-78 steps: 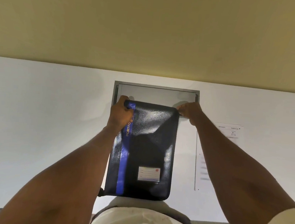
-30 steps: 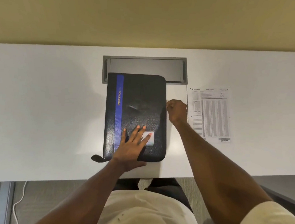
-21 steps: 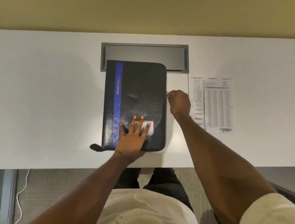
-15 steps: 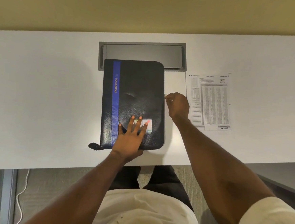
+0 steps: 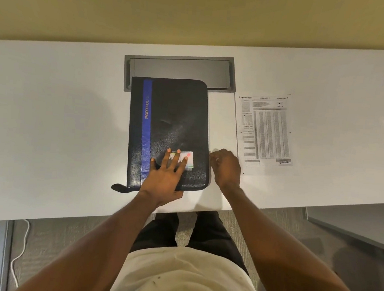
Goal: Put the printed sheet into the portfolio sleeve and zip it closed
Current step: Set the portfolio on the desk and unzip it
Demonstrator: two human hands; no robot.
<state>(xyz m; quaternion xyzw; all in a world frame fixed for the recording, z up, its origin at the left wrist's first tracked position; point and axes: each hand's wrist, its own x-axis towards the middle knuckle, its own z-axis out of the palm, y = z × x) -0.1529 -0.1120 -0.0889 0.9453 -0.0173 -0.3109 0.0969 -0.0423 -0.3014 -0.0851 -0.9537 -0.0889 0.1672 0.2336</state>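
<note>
A black portfolio sleeve point(image 5: 177, 121) with a blue stripe lies flat on the white desk point(image 5: 61, 123), its long side running away from me. My left hand point(image 5: 165, 175) presses flat on its near part, fingers spread over a small label card. My right hand point(image 5: 226, 166) is at the sleeve's right edge near the lower corner, fingers pinched together on what looks like the zipper pull; the pull itself is too small to see. The printed sheet point(image 5: 264, 130) lies flat on the desk to the right of the sleeve, untouched.
A grey recessed cable tray point(image 5: 181, 70) sits in the desk just behind the sleeve. A black strap tab point(image 5: 120, 188) sticks out at the sleeve's near left corner. The desk's front edge runs just below my hands. A white cable point(image 5: 21, 246) hangs at the lower left.
My right hand has slid toward me along the sleeve's right edge, from the middle to near the lower corner. My left hand stays pressed on the sleeve. Earlier both hands held the sleeve's top.
</note>
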